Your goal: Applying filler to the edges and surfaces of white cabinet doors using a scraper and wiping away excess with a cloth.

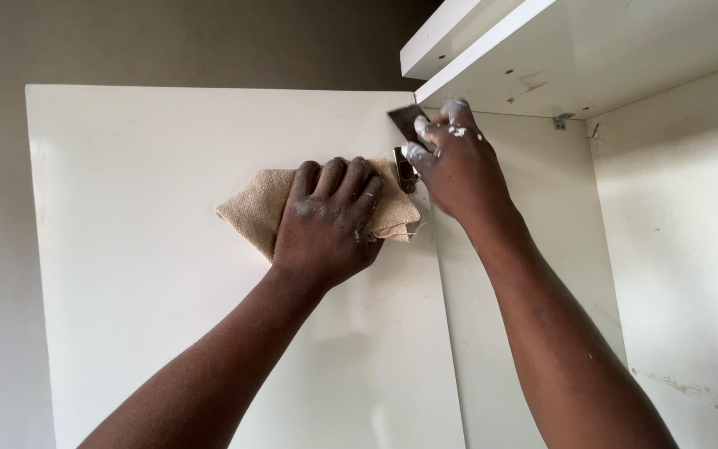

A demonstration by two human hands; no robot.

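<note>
White cabinet door (168,249) swung open against a grey-brown wall, shelf (542,66) overhead. The left hand (330,220) presses a folded tan cloth (255,204) flat on the door, fingers curled over it. The right hand (454,162), flecked with white filler, grips a scraper (405,123) up by the hinge (405,169). Door looks mostly clean; brown marks remain on the inner wall (683,249).

This looks like a room in a home under finishing or repair work, at a built-in cupboard. A cream cupboard door (209,274) stands open on a metal hinge (405,169), with a white shelf (592,58) above and a small bracket (562,121) under it. The inner wall (683,249) carries brownish stains, and a plain grey wall (168,41) rises behind.
</note>
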